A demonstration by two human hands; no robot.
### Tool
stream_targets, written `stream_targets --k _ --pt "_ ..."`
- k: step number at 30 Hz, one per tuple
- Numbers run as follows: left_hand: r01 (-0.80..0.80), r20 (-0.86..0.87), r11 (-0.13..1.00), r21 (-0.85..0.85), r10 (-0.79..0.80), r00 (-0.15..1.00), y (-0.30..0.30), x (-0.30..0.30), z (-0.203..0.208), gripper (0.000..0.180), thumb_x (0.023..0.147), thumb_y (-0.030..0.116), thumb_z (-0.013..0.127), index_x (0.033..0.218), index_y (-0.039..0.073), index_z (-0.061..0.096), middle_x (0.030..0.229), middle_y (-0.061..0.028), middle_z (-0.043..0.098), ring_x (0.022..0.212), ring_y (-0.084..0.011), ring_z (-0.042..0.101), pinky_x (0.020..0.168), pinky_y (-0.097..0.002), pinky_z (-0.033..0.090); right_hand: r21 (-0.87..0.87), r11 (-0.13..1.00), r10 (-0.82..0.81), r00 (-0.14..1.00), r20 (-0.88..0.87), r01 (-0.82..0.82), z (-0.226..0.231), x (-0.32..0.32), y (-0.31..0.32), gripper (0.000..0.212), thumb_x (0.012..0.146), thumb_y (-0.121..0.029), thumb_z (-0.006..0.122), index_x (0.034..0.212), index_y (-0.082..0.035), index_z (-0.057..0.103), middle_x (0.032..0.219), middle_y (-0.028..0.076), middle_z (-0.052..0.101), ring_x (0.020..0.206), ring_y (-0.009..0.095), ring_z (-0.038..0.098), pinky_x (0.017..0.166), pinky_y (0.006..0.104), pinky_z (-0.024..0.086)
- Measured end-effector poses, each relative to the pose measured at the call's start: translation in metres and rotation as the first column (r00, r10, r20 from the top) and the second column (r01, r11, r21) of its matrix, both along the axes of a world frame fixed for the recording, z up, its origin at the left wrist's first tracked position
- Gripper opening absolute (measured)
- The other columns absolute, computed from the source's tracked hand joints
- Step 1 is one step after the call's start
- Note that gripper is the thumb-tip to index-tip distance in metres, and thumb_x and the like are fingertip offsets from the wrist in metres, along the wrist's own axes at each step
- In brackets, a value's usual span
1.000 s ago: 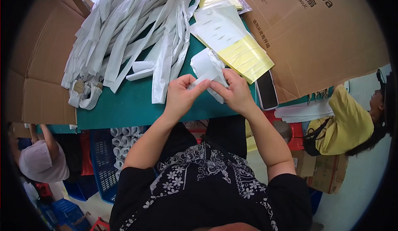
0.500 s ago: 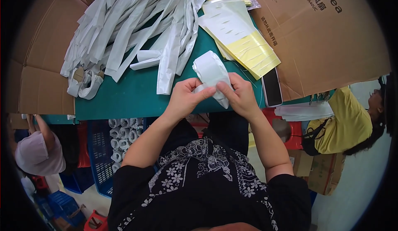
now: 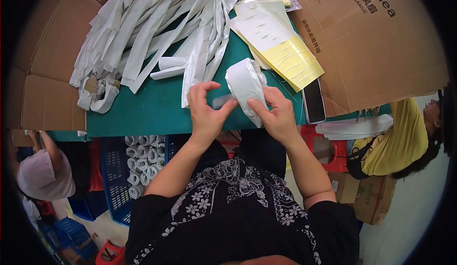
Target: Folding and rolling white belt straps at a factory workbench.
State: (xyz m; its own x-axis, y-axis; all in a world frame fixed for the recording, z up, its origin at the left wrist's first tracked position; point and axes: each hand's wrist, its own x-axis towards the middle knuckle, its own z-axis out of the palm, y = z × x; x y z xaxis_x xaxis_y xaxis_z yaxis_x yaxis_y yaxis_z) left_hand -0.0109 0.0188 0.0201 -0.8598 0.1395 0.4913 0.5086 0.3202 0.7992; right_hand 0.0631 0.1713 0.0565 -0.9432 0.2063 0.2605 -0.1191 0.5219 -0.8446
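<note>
A coiled white strip (image 3: 245, 82), loosely rolled and flattened, stands tilted above the near edge of the table. My right hand (image 3: 280, 115) grips its right side, thumb across the front. To its left, my left hand (image 3: 205, 115) has thumb and fingers spread apart. The left thumb tip comes close to the coil's edge; whether it touches, I cannot tell. A small pale blurred piece (image 3: 222, 101) shows between the left thumb and fingers, too smeared to make out. Long white strips (image 3: 157, 36) lie heaped beyond my hands.
Slit yellow-and-white sheets (image 3: 281, 39) and a phone (image 3: 313, 102) lie at the right on the green table (image 3: 138, 117). Cardboard (image 3: 366, 46) flanks both sides. Two small coils (image 3: 102, 96) sit left. Below stands a blue crate (image 3: 114, 184) with several white rolls. People sit at both sides.
My left hand has come off the coil and moved left, its fingers spreading. The coil has turned slightly and stays in my right hand.
</note>
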Motion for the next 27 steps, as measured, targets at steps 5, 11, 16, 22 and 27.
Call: stream_targets --k 5,11,16,22,27 --pt "0.286 0.209 0.936 0.208 -0.328 0.921 0.000 0.017 -0.009 0.027 0.078 0.010 0.068 0.104 0.004 0.061 0.089 -0.0055 0.062 0.079 -0.0166 0.056 0.070 -0.0272 0.043 0.368 0.922 -0.025 0.968 -0.251 0.119 -0.006 -0.002 -0.005 0.031 0.077 -0.015 0.067 0.101 0.002 0.061 0.082 0.015 0.061 0.082 0.031 0.055 0.073 0.0376 0.046" --pt "0.121 0.348 0.395 0.910 -0.891 0.291 -0.006 0.015 -0.015 0.042 0.073 0.000 0.071 0.112 0.001 0.055 0.106 -0.0057 0.059 0.092 -0.0154 0.059 0.081 -0.0286 0.049 0.500 0.861 0.229 0.948 -0.223 -0.091 0.021 0.002 -0.007 0.049 0.071 -0.007 0.068 0.118 -0.003 0.055 0.084 0.010 0.058 0.087 0.028 0.052 0.078 0.0370 0.044" --pt "0.198 0.144 0.179 0.964 -0.973 0.179 -0.005 0.017 -0.019 0.053 0.072 0.006 0.074 0.118 0.003 0.048 0.112 -0.0054 0.054 0.104 -0.0189 0.054 0.088 -0.0328 0.046 0.565 0.806 0.377 0.889 -0.261 -0.177 0.040 0.003 -0.009 0.054 0.067 -0.007 0.070 0.119 -0.009 0.056 0.098 0.007 0.060 0.097 0.026 0.052 0.083 0.0344 0.045" --pt "0.057 0.203 0.237 0.970 -0.914 0.351 0.003 0.026 -0.018 0.040 0.076 0.004 0.070 0.111 0.003 0.051 0.114 -0.0062 0.053 0.096 -0.0167 0.054 0.084 -0.0294 0.044 0.290 0.955 0.151 0.941 -0.304 -0.059 0.031 0.004 -0.007 0.079 0.067 -0.016 0.077 0.130 0.003 0.035 0.104 0.020 0.059 0.091 0.032 0.060 0.078 0.0351 0.049" --pt "0.115 0.023 0.970 0.213 -0.122 0.992 -0.035 0.008 0.005 0.042 0.076 0.029 0.072 0.105 0.003 0.057 0.093 -0.0028 0.049 0.089 -0.0171 0.049 0.081 -0.0299 0.039 0.483 0.872 0.173 0.971 -0.165 -0.074 0.030 -0.002 -0.001 0.094 0.063 -0.017 0.079 0.136 0.006 0.024 0.091 0.017 0.061 0.080 0.029 0.062 0.071 0.0327 0.050"
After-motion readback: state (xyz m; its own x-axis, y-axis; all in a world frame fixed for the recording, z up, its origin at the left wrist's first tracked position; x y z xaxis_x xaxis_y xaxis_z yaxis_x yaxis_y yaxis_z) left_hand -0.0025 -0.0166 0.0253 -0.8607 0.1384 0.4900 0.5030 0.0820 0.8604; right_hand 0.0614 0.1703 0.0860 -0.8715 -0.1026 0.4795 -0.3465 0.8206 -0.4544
